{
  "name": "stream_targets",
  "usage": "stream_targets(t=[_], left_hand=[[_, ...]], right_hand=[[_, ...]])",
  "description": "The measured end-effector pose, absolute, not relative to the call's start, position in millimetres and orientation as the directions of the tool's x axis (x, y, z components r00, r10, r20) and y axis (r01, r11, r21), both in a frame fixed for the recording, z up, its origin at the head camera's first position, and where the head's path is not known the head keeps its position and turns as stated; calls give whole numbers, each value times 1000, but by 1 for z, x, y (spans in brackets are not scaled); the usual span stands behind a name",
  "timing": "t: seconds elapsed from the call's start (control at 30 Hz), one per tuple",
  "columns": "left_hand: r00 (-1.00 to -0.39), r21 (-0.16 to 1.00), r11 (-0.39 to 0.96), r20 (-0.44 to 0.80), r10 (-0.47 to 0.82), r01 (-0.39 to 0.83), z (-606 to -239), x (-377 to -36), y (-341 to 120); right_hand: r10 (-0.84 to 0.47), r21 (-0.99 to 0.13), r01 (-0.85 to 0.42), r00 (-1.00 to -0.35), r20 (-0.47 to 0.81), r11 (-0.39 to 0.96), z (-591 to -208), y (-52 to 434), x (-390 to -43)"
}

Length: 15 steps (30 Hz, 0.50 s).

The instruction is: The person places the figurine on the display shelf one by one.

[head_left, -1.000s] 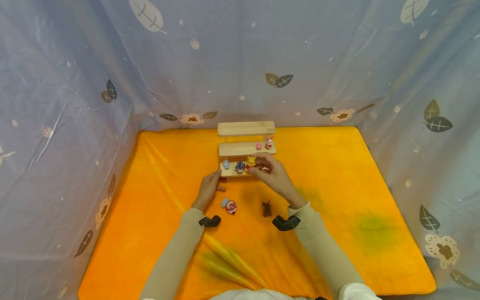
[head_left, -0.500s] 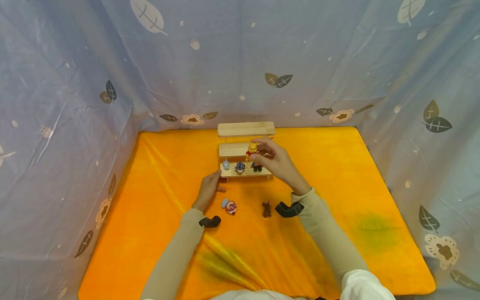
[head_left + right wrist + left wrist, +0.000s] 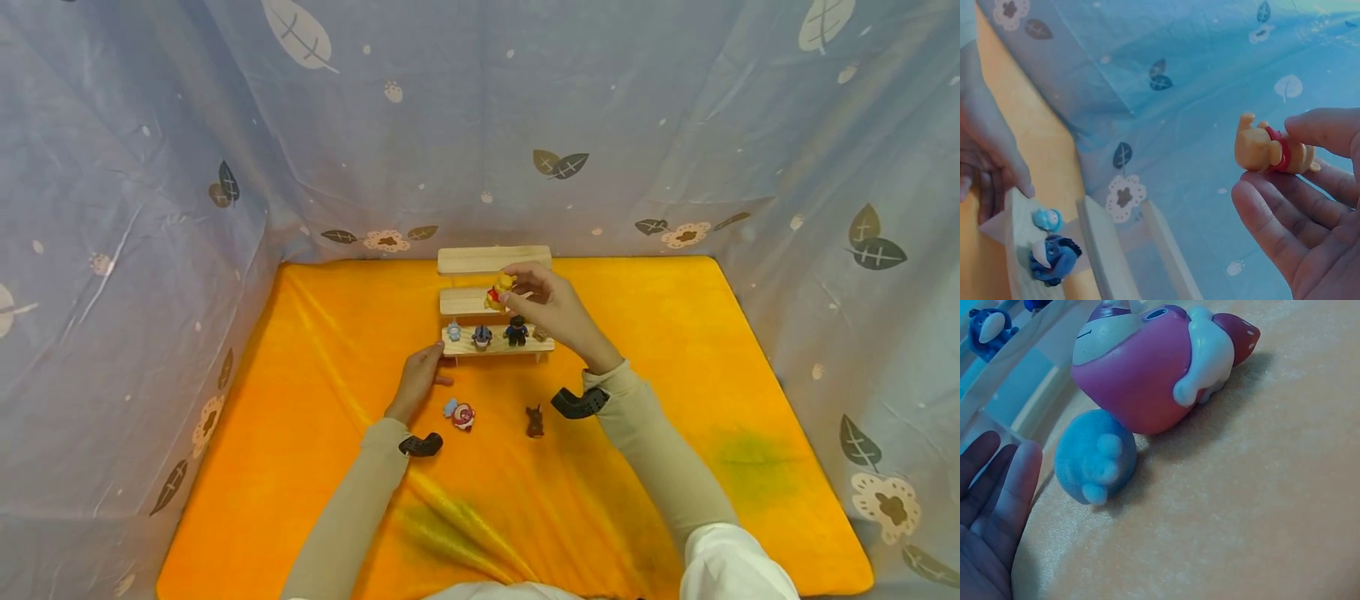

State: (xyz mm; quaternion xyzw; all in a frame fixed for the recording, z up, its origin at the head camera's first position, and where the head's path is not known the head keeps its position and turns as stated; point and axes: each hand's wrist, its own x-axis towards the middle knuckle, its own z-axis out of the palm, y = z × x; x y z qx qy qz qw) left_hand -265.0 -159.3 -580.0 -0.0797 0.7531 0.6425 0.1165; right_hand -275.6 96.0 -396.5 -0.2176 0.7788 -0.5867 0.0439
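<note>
My right hand (image 3: 553, 310) pinches a yellow bear figurine in a red shirt (image 3: 497, 295) between thumb and fingers, holding it tilted over the middle step of a wooden tiered shelf (image 3: 465, 347). In the right wrist view the bear (image 3: 1254, 149) lies sideways in the fingertips. At the shelf's left end is my left hand (image 3: 418, 375), one digit touching the front board and the other fingers fairly straight. Along the front step stand a light blue figurine (image 3: 453, 332), a blue-grey donkey (image 3: 482, 337), a dark-haired figure in blue (image 3: 516, 332) and a small brown one (image 3: 540, 333).
On the orange cloth (image 3: 337, 483), a pink-red bear figurine (image 3: 1141, 375) with a fuzzy blue piece (image 3: 1097, 456) lies before the shelf. To its right is a dark brown figurine (image 3: 535, 421). A patterned curtain (image 3: 480, 125) surrounds the table. My right hand hides the middle step's right end.
The yellow bear has risen from the front step with my right hand, back over the middle step, and tilted. The figure in blue behind it has come into sight. My left hand stays put.
</note>
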Motion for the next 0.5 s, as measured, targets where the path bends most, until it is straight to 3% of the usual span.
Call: stream_targets(t=[0.5], left_hand=[[-958,948,157,-284,30,-276,-582,-267,-161]], right_hand=[[-448,-827,-401,-869,209,393,-371,92,-305]])
